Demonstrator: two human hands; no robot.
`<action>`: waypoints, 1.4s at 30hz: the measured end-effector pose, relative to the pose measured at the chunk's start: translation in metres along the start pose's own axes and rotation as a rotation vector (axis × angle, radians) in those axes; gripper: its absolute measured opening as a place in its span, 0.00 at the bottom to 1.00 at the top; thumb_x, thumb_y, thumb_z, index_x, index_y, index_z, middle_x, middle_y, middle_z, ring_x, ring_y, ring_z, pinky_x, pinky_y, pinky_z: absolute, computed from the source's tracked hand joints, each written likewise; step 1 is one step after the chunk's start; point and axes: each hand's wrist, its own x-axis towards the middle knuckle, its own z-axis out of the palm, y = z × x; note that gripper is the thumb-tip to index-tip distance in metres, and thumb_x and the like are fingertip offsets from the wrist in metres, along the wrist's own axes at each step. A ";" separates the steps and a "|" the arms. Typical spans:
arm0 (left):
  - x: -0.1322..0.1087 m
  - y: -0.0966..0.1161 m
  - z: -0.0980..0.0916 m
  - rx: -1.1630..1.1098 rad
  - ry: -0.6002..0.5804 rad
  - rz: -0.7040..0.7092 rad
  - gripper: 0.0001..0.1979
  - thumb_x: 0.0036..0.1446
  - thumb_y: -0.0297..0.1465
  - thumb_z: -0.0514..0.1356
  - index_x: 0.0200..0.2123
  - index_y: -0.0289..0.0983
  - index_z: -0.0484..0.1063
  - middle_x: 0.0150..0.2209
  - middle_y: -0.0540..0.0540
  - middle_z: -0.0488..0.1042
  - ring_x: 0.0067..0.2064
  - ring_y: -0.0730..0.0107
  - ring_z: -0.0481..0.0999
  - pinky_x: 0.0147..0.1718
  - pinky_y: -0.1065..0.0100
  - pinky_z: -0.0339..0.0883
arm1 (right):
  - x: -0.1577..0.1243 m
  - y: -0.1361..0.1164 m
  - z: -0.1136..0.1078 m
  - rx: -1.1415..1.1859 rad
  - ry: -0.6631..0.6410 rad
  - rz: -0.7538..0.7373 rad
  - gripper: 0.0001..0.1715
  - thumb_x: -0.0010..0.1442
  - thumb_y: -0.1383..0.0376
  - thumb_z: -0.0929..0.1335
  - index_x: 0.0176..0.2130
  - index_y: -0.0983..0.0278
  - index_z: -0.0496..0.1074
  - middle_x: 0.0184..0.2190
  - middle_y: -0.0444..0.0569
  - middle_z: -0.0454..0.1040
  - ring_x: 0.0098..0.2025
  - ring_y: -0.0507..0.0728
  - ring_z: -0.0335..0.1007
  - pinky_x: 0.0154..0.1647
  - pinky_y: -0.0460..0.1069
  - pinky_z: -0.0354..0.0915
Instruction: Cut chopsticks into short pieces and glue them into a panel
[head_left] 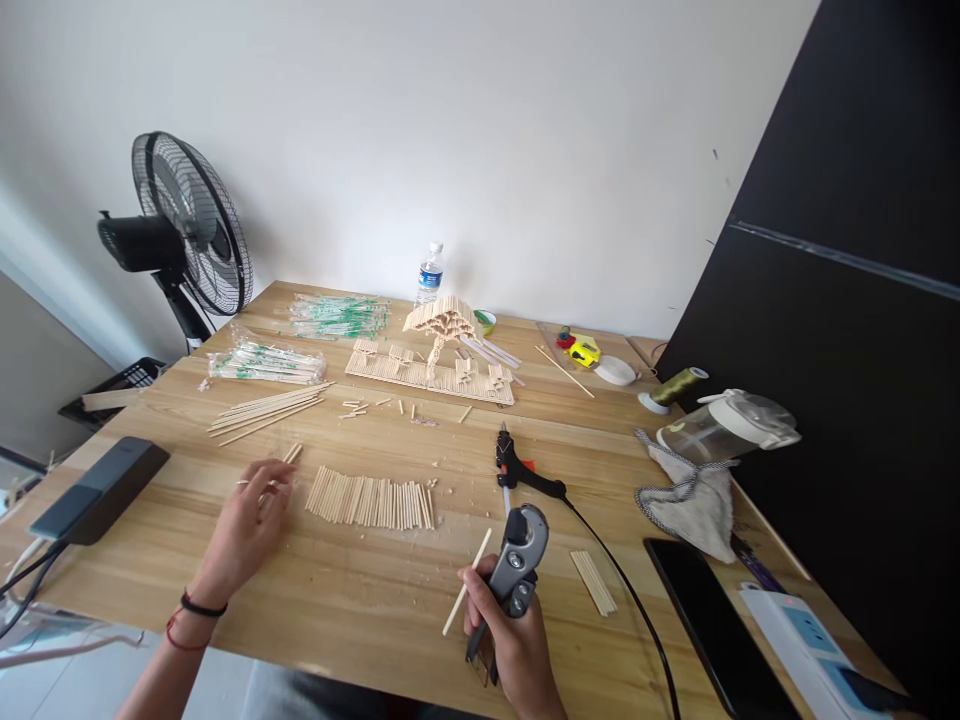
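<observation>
My left hand (255, 510) is curled low over the table, its fingers closed on a couple of short wooden sticks (293, 453) poking out past the fingertips. Beside it lies a row of cut wooden sticks (371, 502), side by side. My right hand (517, 640) grips a grey pipe cutter (523, 550); a longer wooden stick (466, 585) is pinched between its thumb and finger. Just beyond the cutter rests a black glue gun (529, 472). A small flat panel of sticks (593, 583) lies to the right of that hand.
At the back stands a stick-built model (442, 370), with a water bottle (429, 280) behind. Bagged sticks (266, 362) and loose long sticks (266, 410) lie left. A phone (712, 625), power strip (810, 640), cloth (694, 500) and clear jug (720, 430) line the right.
</observation>
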 end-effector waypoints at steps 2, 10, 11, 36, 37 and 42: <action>0.009 -0.009 -0.007 0.089 0.062 -0.048 0.22 0.60 0.47 0.59 0.49 0.38 0.76 0.51 0.35 0.75 0.47 0.48 0.80 0.51 0.46 0.76 | 0.000 -0.004 0.002 -0.001 -0.004 0.006 0.26 0.60 0.44 0.77 0.36 0.62 0.73 0.17 0.39 0.69 0.19 0.53 0.66 0.22 0.47 0.65; 0.027 -0.026 -0.011 0.208 0.088 -0.137 0.21 0.51 0.52 0.61 0.33 0.40 0.76 0.40 0.38 0.78 0.47 0.41 0.79 0.51 0.46 0.73 | 0.004 -0.015 0.006 -0.049 -0.025 0.022 0.28 0.60 0.42 0.77 0.35 0.63 0.73 0.16 0.40 0.69 0.19 0.53 0.65 0.23 0.47 0.63; 0.027 -0.025 -0.012 0.196 0.094 -0.144 0.21 0.52 0.53 0.60 0.32 0.41 0.75 0.39 0.38 0.78 0.45 0.43 0.79 0.49 0.48 0.73 | 0.004 -0.016 0.006 -0.052 -0.018 0.023 0.28 0.60 0.42 0.77 0.35 0.63 0.73 0.16 0.41 0.70 0.19 0.53 0.66 0.23 0.47 0.63; -0.090 0.111 0.052 -0.712 -0.783 -0.242 0.30 0.66 0.61 0.56 0.37 0.38 0.71 0.29 0.51 0.64 0.28 0.72 0.56 0.26 0.69 0.50 | 0.021 -0.073 0.038 -0.153 -0.294 -0.088 0.21 0.67 0.48 0.73 0.36 0.63 0.75 0.23 0.42 0.70 0.27 0.54 0.68 0.31 0.49 0.64; -0.090 0.112 0.051 -0.724 -0.791 -0.238 0.30 0.66 0.61 0.56 0.37 0.38 0.71 0.30 0.50 0.64 0.28 0.72 0.56 0.26 0.68 0.50 | 0.020 -0.075 0.037 -0.179 -0.304 -0.091 0.21 0.67 0.48 0.73 0.36 0.63 0.75 0.24 0.42 0.69 0.28 0.55 0.67 0.32 0.49 0.64; -0.090 0.114 0.050 -0.764 -0.794 -0.251 0.28 0.68 0.58 0.56 0.37 0.38 0.72 0.30 0.50 0.66 0.27 0.72 0.55 0.26 0.68 0.49 | 0.015 -0.081 0.037 -0.256 -0.307 -0.090 0.20 0.66 0.48 0.74 0.39 0.63 0.76 0.29 0.45 0.73 0.33 0.57 0.69 0.37 0.51 0.66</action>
